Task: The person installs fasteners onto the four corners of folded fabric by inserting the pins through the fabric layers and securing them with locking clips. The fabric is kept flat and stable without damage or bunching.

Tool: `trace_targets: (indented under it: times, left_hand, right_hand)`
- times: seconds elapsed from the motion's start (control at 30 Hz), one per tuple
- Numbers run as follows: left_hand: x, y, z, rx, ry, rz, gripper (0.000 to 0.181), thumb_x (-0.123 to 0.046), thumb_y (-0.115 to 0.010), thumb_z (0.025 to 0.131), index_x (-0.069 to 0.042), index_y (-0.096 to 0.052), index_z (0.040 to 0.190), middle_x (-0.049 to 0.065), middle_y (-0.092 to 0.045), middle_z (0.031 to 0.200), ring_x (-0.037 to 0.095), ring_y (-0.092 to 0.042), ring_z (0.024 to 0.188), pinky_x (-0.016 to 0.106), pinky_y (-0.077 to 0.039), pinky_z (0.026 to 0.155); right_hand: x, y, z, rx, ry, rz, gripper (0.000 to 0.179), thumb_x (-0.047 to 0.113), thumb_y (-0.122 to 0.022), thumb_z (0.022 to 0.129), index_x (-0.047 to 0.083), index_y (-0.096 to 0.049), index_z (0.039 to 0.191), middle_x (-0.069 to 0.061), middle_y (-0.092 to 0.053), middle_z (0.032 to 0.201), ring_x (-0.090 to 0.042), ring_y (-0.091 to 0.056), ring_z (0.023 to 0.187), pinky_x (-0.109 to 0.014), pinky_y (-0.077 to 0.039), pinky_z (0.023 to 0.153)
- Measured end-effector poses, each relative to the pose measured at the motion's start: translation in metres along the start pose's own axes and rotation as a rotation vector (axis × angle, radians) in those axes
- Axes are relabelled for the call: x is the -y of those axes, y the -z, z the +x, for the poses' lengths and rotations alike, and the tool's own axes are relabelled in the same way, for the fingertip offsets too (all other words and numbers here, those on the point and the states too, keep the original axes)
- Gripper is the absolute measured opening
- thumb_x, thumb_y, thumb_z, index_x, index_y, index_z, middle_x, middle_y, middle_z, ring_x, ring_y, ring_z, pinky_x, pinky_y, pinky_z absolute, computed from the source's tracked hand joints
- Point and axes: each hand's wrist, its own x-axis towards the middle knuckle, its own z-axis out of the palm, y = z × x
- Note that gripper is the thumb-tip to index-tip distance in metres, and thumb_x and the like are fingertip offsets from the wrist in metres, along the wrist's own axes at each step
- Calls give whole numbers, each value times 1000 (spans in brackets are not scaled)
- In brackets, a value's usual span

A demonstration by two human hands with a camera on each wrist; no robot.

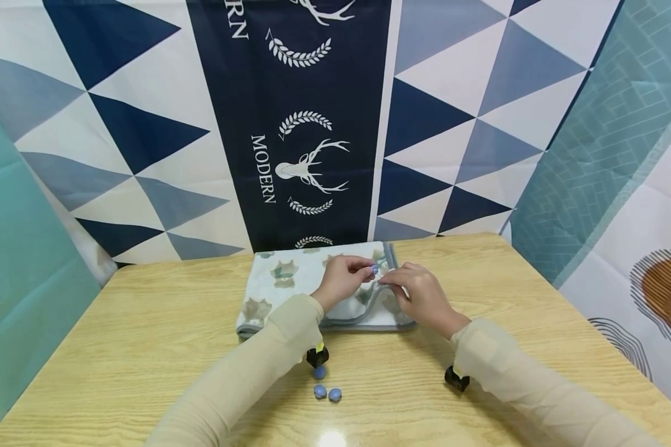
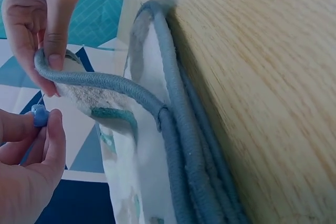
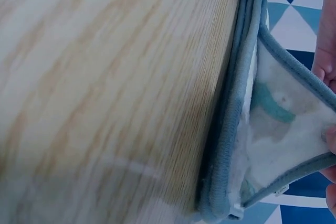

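A folded white blanket (image 1: 299, 282) with grey-blue edging and a leaf-like print lies near the table's far edge. Over its right part, my left hand (image 1: 343, 279) pinches a small blue-headed pin (image 2: 40, 115) between thumb and fingers. A thin metal point sticks up from the blue head in the left wrist view. My right hand (image 1: 422, 295) grips the raised corner of the blanket's top layer by its edging (image 2: 100, 80), close beside the pin. In the right wrist view, the lifted flap (image 3: 283, 129) stretches towards fingers at the frame's right edge.
Three blue pieces (image 1: 320, 392) like the pin's head lie on the wooden table (image 1: 145, 347), nearer to me than the blanket. A patterned cloth (image 1: 313, 124) hangs behind the table, with more cloth at both sides. Black wrist cameras (image 1: 456, 379) hang under both sleeves.
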Motion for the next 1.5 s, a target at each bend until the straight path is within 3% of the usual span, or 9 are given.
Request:
trace_targets:
  times: [0.17,0.7,1.03,1.27,1.5]
  left_hand:
    - [3,0,-1,-1,31,-57,20,-5,-61,92,4,-70,107,21,-73,102,22,-73,88,25,-59,78]
    - [2,0,0,-2,41,-45,20,-7,-62,92,3,-71,107,20,-73,101,25,-73,91,24,-58,76]
    - [4,0,1,17,11,74,18,-12,-65,90,-5,-74,105,14,-75,99,11,-69,82,13,-49,64]
    - [4,0,-2,23,-8,106,20,-7,-64,90,-3,-73,107,14,-74,101,11,-67,82,12,-48,62]
    - [0,-4,-9,78,-65,161,28,7,-59,87,2,-70,112,16,-73,106,20,-69,89,13,-51,66]
  right_hand:
    - [0,0,-1,5,-5,-4,26,-11,-70,72,9,-76,87,-1,-75,82,-13,-62,70,-32,-52,67]
    - [0,1,-1,20,-27,-2,26,-12,-70,73,9,-77,87,0,-75,82,-12,-62,71,-33,-52,68]
    - [0,2,0,18,-67,32,22,-8,-73,74,9,-76,89,-2,-74,81,-13,-64,74,-32,-55,67]
    - [-1,1,-2,-42,-105,44,19,-4,-78,73,8,-74,87,-3,-74,82,-16,-68,78,-33,-57,69]
    - [2,-1,-4,-50,-111,42,18,-3,-78,72,9,-74,85,-3,-73,79,-14,-66,75,-30,-56,64]
